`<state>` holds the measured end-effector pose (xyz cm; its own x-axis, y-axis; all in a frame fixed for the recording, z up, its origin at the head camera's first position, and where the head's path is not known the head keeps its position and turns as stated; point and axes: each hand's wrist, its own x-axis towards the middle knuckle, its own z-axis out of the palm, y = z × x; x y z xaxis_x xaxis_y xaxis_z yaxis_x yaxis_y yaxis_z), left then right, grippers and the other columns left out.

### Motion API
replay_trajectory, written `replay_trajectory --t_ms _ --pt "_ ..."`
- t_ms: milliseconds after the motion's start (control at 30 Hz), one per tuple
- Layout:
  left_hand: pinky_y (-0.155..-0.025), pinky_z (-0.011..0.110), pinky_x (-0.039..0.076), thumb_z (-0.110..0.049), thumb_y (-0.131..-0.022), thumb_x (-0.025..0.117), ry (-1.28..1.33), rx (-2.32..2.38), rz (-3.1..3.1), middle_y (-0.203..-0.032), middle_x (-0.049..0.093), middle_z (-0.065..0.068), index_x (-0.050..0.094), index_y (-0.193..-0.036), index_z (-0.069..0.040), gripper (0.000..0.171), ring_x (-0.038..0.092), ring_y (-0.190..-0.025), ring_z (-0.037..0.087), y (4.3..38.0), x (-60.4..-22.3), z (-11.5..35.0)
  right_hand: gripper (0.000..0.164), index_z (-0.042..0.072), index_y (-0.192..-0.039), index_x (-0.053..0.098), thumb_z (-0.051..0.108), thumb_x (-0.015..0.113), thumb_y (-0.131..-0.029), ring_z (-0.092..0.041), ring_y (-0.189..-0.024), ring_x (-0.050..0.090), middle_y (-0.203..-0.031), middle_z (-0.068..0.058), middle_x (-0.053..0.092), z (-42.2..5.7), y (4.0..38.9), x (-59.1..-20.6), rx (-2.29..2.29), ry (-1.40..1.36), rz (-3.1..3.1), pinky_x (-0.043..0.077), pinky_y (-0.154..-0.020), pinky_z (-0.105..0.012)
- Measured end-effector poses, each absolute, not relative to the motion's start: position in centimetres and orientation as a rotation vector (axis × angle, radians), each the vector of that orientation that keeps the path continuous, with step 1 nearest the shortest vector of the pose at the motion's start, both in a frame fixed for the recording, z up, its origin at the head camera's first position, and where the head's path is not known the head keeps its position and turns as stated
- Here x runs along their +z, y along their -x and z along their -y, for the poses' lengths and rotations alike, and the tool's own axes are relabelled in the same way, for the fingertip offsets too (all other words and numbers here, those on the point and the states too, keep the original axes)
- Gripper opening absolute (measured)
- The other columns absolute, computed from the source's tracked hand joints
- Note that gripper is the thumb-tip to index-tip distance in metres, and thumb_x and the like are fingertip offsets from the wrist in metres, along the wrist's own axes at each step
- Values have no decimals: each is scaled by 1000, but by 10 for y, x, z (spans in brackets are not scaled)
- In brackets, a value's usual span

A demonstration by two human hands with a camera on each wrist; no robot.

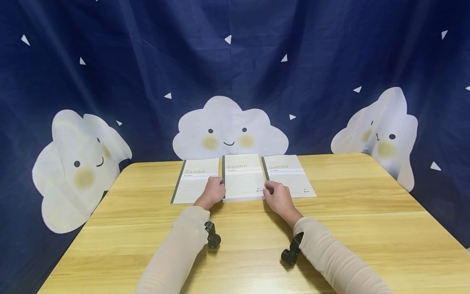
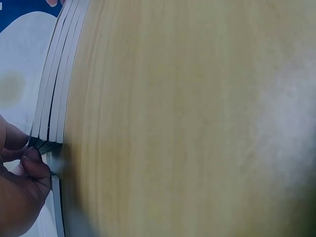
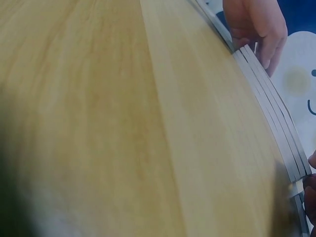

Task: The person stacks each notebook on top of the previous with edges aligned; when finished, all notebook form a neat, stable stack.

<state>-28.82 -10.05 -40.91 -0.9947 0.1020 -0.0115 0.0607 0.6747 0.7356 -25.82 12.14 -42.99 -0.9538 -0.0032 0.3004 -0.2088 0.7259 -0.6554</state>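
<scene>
Middle stack: several pale notebooks (image 1: 242,179) are lying one on another at the far middle of the table (image 1: 242,253), their dark spines facing left and the top cover showing "Gambit".
Your left hand: you are bringing your left hand (image 1: 214,191) to the near left corner of the stack, and your thumb and fingers are pinching its spine edge.
Your right hand: you are placing your right hand (image 1: 280,198) at the near right corner of the stack, with thumb and fingers curling in and pinching that edge; the right wrist view is cutting off most of this hand.
Left notebook: a matching notebook (image 1: 192,190) is lying flat just left of the stack, partly beneath your left hand in the head view.
Right notebook: another (image 1: 290,179) is lying flat just right of the stack, beside your right hand.
Sleeves: both beige sleeves (image 1: 172,249) are reaching in from the near side, a black camera (image 1: 212,237) sitting at each wrist.
Curtain: dark blue cloth (image 1: 110,24) is hanging beyond the table, showing smiling white clouds (image 1: 229,118).
</scene>
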Motion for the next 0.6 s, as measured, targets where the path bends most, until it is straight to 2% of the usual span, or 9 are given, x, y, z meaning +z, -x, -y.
replay_trajectory --t_ms 267,467,600 --pt "-51 24 33 2 -91 35 -157 1248 -2823 -66 31 5 34 -63 -8 30 35 -57 17 290 -409 102 33 0 -117 65 10 62 -86 -24 -95 65 -104 -14 70 -121 258 -428 1060 -153 2660 52 -84 -39" --pt "-49 25 30 3 -90 35 -151 1239 -2833 -61 28 3 31 -62 -9 31 30 -53 16 289 -408 103 24 4 -106 70 10 59 -86 -19 -78 60 -85 -7 69 -121 260 -426 1055 -151 2654 50 -74 -35" --pt "-46 23 29 2 -90 35 -133 1279 -2818 -57 29 0 39 -68 -4 23 30 -48 13 289 -408 105 26 0 -108 68 11 57 -87 -20 -81 63 -88 -10 70 -121 262 -422 1104 -153 2619 51 -78 -37"
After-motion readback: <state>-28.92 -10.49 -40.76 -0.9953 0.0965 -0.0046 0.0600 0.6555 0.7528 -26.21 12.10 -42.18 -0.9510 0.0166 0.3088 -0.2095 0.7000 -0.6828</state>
